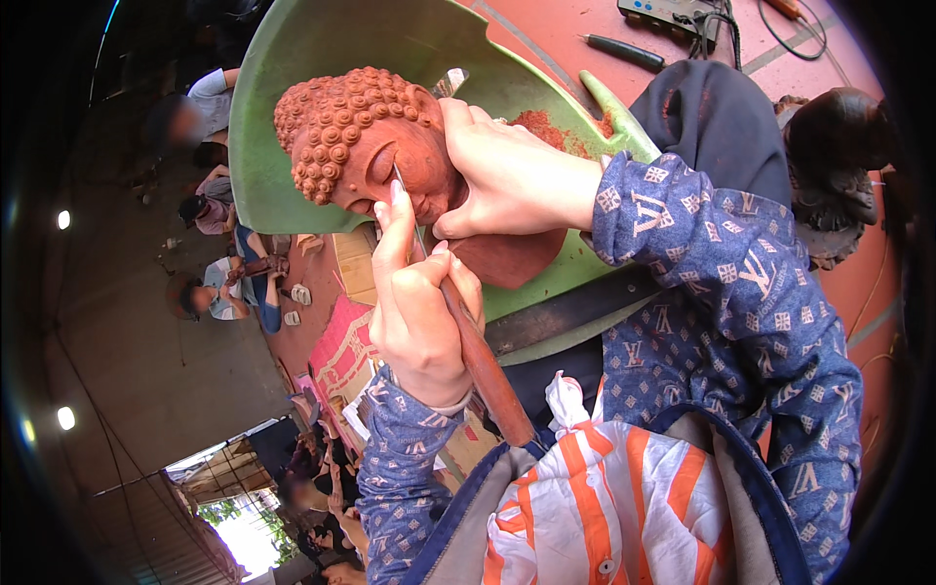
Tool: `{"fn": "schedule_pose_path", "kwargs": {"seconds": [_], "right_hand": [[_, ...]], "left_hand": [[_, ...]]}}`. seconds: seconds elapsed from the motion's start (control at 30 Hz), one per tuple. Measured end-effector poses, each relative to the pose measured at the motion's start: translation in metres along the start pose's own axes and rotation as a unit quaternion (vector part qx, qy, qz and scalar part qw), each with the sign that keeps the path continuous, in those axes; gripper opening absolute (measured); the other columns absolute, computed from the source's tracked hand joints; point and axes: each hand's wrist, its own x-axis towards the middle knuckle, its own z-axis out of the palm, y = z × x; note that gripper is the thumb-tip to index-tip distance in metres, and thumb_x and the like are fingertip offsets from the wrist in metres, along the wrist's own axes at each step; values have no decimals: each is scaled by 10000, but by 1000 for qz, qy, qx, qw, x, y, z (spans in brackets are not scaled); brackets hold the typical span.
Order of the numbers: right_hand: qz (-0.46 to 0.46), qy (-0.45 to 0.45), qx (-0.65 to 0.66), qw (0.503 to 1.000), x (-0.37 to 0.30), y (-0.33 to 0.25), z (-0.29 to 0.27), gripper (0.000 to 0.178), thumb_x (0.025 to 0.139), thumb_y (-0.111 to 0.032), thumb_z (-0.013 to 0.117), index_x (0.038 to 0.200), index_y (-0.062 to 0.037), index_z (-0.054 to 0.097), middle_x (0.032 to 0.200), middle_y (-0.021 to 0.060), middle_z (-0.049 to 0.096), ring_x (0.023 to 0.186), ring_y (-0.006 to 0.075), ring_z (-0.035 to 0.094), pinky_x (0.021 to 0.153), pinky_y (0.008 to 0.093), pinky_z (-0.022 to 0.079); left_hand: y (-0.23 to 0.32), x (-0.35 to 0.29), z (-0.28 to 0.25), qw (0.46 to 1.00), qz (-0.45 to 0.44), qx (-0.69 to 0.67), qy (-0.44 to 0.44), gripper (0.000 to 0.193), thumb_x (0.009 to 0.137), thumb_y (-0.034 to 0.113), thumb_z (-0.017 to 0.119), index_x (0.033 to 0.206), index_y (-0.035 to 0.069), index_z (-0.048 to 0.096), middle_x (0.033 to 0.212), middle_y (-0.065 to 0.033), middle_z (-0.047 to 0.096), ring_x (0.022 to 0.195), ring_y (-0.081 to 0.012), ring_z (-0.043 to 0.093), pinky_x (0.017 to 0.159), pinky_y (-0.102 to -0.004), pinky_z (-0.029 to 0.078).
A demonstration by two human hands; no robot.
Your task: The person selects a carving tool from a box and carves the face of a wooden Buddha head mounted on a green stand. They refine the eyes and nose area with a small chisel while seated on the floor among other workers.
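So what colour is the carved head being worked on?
Reddish-brown all over, curls included: the carved head, clearest in the head view.

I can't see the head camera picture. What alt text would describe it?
A person carves a reddish-brown wooden head with curled hair, which lies against a green chair. The left hand holds a wooden-handled chisel at the face near the eye, while the right hand steadies the head. Other people sit in the background at the left.
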Motion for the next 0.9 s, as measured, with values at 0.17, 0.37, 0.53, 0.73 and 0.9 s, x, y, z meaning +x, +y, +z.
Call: {"fn": "schedule_pose_path", "kwargs": {"seconds": [0.17,0.37,0.53,0.73,0.9], "right_hand": [[6,9,9,1000,-1,1,-2,846,642,-288,786,1170,172,312,1128,382,489,1049,490,544,916,448,467],[12,1,19,1000,-2,-2,-4,838,639,-281,790,1162,166,311,1120,387,491,1046,488,551,904,443,472],[6,5,22,1000,-1,-2,-5,849,639,-286,792,1170,166,307,1119,390,493,1049,488,551,903,445,473],[-3,8,22,1000,1,1,0,858,638,-289,794,1178,166,307,1137,388,494,1070,484,547,921,436,468],[5,10,20,1000,0,2,-2,870,637,-293,795,1187,169,304,1154,388,489,1079,482,544,930,433,465]], "left_hand": [[-4,13,-23,993,-34,-67,-91,125,857,-105,500,915,-19,431,1230,-320,514,1229,-403,504,999,-443,456],[-15,2,-21,987,-7,-136,-85,180,835,-108,517,936,-1,413,1285,-318,468,1253,-446,461,1019,-478,429],[-19,-10,-12,974,-42,-218,-41,141,887,-52,462,970,14,368,1309,-321,438,1291,-436,419,1039,-491,418],[-16,-13,-2,972,-73,-222,12,110,902,-12,458,970,4,374,1291,-338,446,1255,-417,466,996,-469,459],[-17,-8,-10,983,-64,-169,-14,97,906,0,455,967,4,379,1290,-333,451,1230,-395,495,984,-452,470]]}}
